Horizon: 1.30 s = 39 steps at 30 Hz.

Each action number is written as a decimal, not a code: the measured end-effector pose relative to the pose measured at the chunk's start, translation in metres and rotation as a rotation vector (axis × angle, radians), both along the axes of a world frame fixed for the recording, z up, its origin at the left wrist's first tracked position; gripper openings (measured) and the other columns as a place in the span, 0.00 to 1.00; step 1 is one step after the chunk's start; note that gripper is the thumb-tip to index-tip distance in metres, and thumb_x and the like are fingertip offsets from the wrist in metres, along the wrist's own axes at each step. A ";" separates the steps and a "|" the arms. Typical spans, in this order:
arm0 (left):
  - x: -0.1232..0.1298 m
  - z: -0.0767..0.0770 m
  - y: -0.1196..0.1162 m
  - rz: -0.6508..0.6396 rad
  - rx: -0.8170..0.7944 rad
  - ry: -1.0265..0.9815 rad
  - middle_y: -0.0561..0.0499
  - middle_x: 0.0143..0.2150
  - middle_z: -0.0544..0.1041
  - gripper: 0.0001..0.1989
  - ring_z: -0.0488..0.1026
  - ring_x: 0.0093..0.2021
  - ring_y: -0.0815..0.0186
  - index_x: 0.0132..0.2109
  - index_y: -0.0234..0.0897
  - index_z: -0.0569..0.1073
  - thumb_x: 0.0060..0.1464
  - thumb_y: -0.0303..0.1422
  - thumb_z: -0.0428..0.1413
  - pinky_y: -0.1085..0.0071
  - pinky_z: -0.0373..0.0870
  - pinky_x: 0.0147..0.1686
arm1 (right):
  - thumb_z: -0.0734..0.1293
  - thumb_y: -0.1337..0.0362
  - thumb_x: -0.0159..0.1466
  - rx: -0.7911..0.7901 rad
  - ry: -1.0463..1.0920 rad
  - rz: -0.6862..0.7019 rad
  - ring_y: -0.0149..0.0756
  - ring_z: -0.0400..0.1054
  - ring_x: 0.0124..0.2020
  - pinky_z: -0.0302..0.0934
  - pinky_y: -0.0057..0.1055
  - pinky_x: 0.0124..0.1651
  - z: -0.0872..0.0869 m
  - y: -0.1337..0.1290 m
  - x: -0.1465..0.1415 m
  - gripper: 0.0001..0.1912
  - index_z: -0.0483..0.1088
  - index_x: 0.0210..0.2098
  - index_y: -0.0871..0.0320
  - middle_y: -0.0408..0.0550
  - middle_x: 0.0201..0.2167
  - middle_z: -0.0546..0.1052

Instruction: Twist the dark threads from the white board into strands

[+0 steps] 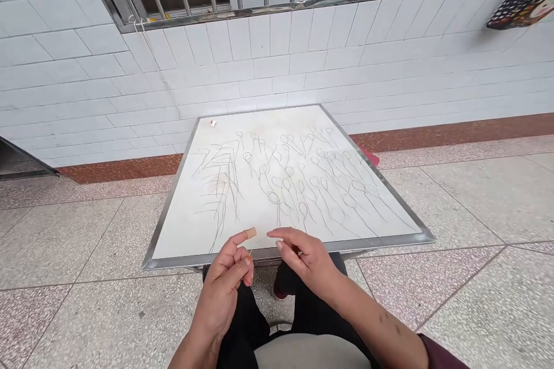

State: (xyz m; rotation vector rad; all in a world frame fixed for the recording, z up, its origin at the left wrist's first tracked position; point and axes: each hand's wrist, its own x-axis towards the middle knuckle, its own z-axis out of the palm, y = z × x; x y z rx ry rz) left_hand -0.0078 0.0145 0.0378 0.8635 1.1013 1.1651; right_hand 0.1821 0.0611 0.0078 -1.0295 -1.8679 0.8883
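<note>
Head view, items listed by place from the hands:

- Left hand [229, 271]: thumb pressed against the curled fingers, apparently pinching a thin, yellowish sliver [251, 252]; index finger stretched forward, its tip wrapped in a tan band of tape [250, 233].
- Right hand [307, 256]: index finger extended toward the left hand, thumb held apart from it; nothing visible between them, though a very fine strand could escape notice. The two hands do not touch.
- White, flat-topped counter with a grey metal edge [329, 243]: beyond the hands, its near edge beneath them.
- Thin, dark, wire-like strands with looped heads [289, 172]: many, spread ahead of and beyond the right hand, some crossing.
- Thin, dark, sharply bent strands [224, 184]: grouped ahead of the left hand, overlapping.
- Small white-and-red object [213, 124]: far beyond the left hand, near the counter's far corner; kind unclear.
- Risks, by judgement: a loose pinch could drop the sliver; a low sweep of either hand could drag the nearest strands out of place; lifting one crossed strand could tangle or bend its neighbours.
</note>
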 end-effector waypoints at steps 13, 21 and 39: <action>-0.026 0.012 -0.013 -0.003 -0.095 -0.316 0.59 0.20 0.61 0.25 0.54 0.21 0.75 0.59 0.33 0.71 0.53 0.28 0.61 0.73 0.50 0.25 | 0.60 0.66 0.69 0.179 -0.001 0.103 0.32 0.72 0.31 0.65 0.27 0.34 0.010 -0.015 -0.001 0.12 0.76 0.43 0.55 0.45 0.31 0.79; -0.050 0.017 -0.020 -0.223 -0.164 -0.200 0.59 0.20 0.62 0.24 0.52 0.20 0.75 0.56 0.35 0.73 0.51 0.25 0.59 0.72 0.48 0.24 | 0.60 0.68 0.70 0.418 -0.118 0.314 0.29 0.65 0.25 0.59 0.24 0.27 0.018 -0.017 0.012 0.13 0.77 0.44 0.56 0.44 0.25 0.75; -0.049 0.023 -0.014 -0.492 -0.048 0.308 0.53 0.29 0.74 0.27 0.65 0.26 0.70 0.64 0.40 0.65 0.62 0.43 0.53 0.71 0.62 0.29 | 0.62 0.70 0.68 0.462 -0.111 0.211 0.28 0.67 0.23 0.60 0.24 0.26 0.010 -0.025 -0.013 0.10 0.76 0.41 0.57 0.42 0.25 0.77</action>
